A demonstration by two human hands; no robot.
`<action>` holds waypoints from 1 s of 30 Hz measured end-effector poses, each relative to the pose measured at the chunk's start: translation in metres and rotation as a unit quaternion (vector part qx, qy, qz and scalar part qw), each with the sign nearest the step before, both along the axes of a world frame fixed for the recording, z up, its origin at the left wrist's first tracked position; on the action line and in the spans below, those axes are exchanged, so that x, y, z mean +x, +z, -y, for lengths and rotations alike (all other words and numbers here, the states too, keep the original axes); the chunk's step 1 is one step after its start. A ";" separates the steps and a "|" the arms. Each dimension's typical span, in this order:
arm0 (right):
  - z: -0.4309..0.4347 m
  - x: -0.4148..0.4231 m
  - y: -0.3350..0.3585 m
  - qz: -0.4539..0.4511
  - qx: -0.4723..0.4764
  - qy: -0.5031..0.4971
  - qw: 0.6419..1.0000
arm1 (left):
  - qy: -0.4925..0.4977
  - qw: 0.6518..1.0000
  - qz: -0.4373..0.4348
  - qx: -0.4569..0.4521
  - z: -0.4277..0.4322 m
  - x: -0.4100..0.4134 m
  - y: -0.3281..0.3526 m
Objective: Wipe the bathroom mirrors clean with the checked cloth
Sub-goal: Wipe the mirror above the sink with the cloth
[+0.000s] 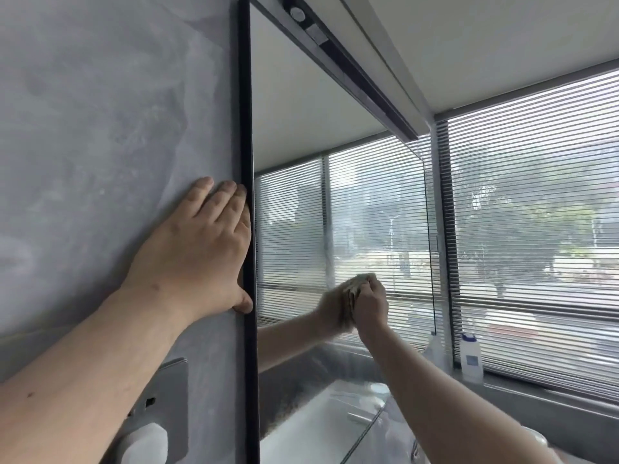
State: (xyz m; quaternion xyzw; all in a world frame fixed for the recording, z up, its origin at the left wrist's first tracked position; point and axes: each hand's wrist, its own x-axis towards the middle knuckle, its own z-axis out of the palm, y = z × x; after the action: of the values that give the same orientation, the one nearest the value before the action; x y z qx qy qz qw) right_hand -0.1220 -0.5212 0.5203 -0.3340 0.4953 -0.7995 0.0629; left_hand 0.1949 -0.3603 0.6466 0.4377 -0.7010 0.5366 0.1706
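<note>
Head view, only one: right hand (370, 304) has the cloth (355, 291) bunched in curled fingers (375, 284) and pressed on the mirror (335, 202) low and toward its right half; reflection of hand and forearm meets it from the left. Cloth looks soft, light, wadded thick; my call: keep it balled in the palm so the pad stays flat on the glass, no loose corners dragging. Check pattern too blurred to confirm. Mirror is stiff, slick, breakable glass with a dark frame (246, 162), probably a cabinet door, so moderate pressure only. Left hand (204, 242) lies flat on the grey wall (100, 128), fingers straight, nothing held, thumb and index side touching the frame edge, likely bracing it. Count: one cloth, one mirror panel in view, any others out of frame; two hands; one white bottle (471, 356) on the window ledge plus its reflection; one wall socket plate (174, 390) with a white plug (147, 440) low left; blinds (536, 212) across the window.
</note>
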 end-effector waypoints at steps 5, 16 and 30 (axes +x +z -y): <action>-0.006 0.012 0.077 -0.106 -0.019 0.016 0.994 | -0.006 1.000 -0.002 -0.004 0.002 0.001 -0.001; -0.028 0.002 -0.109 0.027 0.177 -0.029 0.983 | 0.000 1.000 -0.010 -0.018 0.003 0.001 -0.002; -0.029 0.001 -0.091 0.025 0.126 0.024 0.991 | 0.011 1.000 -0.011 -0.025 0.005 0.001 -0.002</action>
State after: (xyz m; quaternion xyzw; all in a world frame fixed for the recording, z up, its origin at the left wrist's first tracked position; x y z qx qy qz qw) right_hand -0.1209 -0.4923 0.4297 -0.3152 0.5824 -0.7369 0.1356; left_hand 0.1961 -0.3654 0.6441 0.4470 -0.6803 0.5513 0.1832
